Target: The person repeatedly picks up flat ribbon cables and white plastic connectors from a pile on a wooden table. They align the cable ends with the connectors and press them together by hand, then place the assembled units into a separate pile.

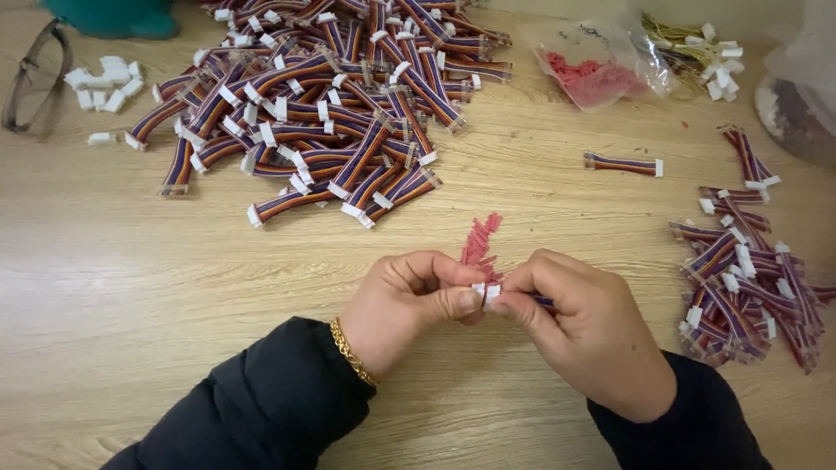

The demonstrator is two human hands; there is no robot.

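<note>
The wooden table (131, 287) carries a big heap of striped ribbon cables (331, 104) far ahead and a smaller pile (740, 278) at right, both well apart from the hands. A clear bag of red pieces (592, 74) lies beyond. Nearer, red terminals (481, 239) lie just behind the fingers. The left hand (405, 305) and right hand (579, 326) meet, fingers pinching a small white connector (486, 292) between them. It looks light, rigid and slippery; the flat sides give the best grip.
</note>
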